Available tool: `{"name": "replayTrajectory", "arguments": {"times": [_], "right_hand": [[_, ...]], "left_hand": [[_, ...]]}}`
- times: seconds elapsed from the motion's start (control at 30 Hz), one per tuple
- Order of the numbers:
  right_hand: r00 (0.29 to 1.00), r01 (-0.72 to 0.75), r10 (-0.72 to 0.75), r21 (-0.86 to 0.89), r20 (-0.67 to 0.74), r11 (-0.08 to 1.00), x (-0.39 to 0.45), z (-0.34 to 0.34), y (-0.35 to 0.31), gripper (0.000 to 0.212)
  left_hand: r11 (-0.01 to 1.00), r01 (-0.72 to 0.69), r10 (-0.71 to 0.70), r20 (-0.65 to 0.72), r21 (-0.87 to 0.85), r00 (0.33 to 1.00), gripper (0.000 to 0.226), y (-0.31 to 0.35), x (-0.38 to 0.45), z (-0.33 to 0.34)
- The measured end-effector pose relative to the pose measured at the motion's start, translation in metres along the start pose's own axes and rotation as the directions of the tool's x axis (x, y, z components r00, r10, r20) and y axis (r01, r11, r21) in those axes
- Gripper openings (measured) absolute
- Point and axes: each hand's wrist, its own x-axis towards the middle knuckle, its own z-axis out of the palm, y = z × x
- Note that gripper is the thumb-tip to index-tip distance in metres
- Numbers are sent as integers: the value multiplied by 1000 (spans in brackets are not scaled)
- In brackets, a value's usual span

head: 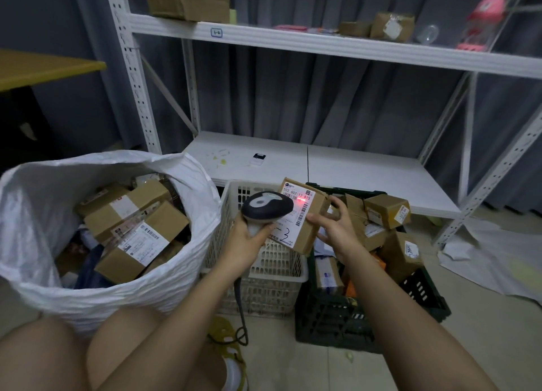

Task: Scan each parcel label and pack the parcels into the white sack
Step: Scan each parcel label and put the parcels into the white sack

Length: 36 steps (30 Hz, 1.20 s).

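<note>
White metal shelving [293, 42] is standing against a grey curtain at the back, and the person is sitting low on the tiled floor in front of it so that everything is lying within arm's reach. On the left, the white sack [164, 276] is gaping with its rim rolled open, already holding many brown boxes, so a scanned item can probably be dropped straight in. At the right, a dark crate [352, 317] is holding the parcels presumably still waiting, while a white basket [272, 279] is sitting between crate and sack. The left hand [247, 238] is wrapping its fingers around the handle of the scanner [267, 207], aiming its head at the parcel [302, 217] so the red beam is falling across the label's barcode. The right hand [337, 226] is gripping that parcel by its right edge, tilting the label face up toward the scanner, above the basket. Judging from this, scanning is under way and packing comes next.
</note>
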Motion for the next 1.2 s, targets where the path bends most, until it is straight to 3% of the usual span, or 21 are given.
{"name": "replayTrajectory", "arguments": {"times": [0.37, 0.67, 0.83, 0.97, 1.07, 1.2], "right_hand": [[996, 89, -89, 27, 21, 996, 1, 14, -14, 84], [958, 247, -245, 9, 151, 969, -4, 121, -59, 85], [927, 204, -174, -59, 332, 977, -2, 205, -55, 83], [883, 155, -79, -129, 462, 979, 0, 268, -39, 82], [852, 170, -38, -207, 522, 963, 2, 308, -24, 80], [742, 263, 33, -336, 670, 905, 8, 348, -1, 76]], "left_hand": [[998, -15, 9, -96, -63, 995, 55, 11, 2, -15], [994, -12, -35, -433, -105, 901, 43, 46, 20, -120], [998, -10, -28, -583, -63, 812, 46, 46, 15, -197], [998, -8, -34, -654, -61, 756, 36, 36, 2, -248], [997, 14, -62, -686, -76, 725, 41, 25, -6, -275], [993, 57, -115, -690, -106, 715, 43, 11, -9, -298]]}}
